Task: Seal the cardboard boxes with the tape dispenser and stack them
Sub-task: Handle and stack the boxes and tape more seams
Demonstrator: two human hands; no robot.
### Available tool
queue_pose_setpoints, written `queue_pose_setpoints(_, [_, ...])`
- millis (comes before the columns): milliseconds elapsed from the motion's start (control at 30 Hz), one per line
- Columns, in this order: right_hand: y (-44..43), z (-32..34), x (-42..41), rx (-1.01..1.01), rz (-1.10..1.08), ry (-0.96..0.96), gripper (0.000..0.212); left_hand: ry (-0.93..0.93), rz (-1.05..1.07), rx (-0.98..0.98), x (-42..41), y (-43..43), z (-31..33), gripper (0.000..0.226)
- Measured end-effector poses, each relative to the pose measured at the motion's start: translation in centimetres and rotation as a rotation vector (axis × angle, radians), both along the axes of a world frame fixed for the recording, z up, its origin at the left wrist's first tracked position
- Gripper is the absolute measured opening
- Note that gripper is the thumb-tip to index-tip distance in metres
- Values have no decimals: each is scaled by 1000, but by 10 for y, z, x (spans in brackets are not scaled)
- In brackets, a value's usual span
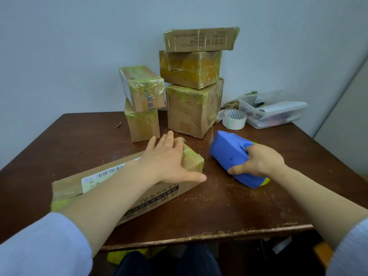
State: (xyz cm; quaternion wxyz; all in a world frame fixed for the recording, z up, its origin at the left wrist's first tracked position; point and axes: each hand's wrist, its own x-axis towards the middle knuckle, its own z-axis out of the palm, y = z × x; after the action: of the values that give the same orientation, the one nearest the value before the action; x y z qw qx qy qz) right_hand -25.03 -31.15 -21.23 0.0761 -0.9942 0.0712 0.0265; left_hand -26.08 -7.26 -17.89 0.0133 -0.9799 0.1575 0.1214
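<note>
1. Table [229, 206]: dark brown wood, top much scratched, near edge chipped. Carries all below.
2. Long box [155, 198]: flat oblong of matt cardboard with black print on its side, a white barcode label on top and wrinkled yellowish tape over its far end. It lies slantwise at near left. My left hand [167, 162] presses flat on that far end, fingers straight and spread, gripping nothing. I judge the step in hand to be sealing this 1.
3. Stack of 3 [189, 110]: taped, glossy boxes at the back. A big cube sits below, and the top box overhangs to the right.
4. Stack of 2 [142, 124]: just left of it, upper box skewed.
5. Tub [274, 114]: clear plastic, back right, oddments inside.
6. Tape dispenser [229, 152]: smooth rounded blue shell, yellow at the rear, just right of the long box and apart from it. My right hand [260, 162] has its fingers curled round the body. The next move calls for bringing it onto the box while the left hand steadies.
7. Tape roll [234, 119]: white, behind the dispenser.
</note>
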Motion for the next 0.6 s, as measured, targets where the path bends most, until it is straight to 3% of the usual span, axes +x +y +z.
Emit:
queue_pose_setpoints(100, [-8,22,-12,447,-152,-68,48,-29,87,-345,2,-6,15,90])
queue_pose_setpoints(200, [-19,39,-32,1137,-302,-66,32,-70,202,-857,8,-15,25,23])
queue_pose_setpoints(267, [-25,40,-43,1429,-292,-21,37,16,276,-1069,14,-24,31,20])
queue_pose_setpoints(333, [-26,38,-52,1663,-231,25,57,238,300,-1237,10,-35,40,9])
queue_pose_setpoints(367, [-26,35,-54,1758,-216,31,74,306,251,-1224,5,-40,44,18])
queue_pose_setpoints(433, [-25,30,-58,1879,-196,43,92,347,52,-1035,-5,-49,45,74])
queue_pose_setpoints(500, [-21,27,-60,1959,-163,50,81,352,-109,-846,-18,-60,37,122])
queue_pose_setpoints(600, [-9,28,-64,2030,-106,36,68,281,-188,-662,-33,-73,19,144])
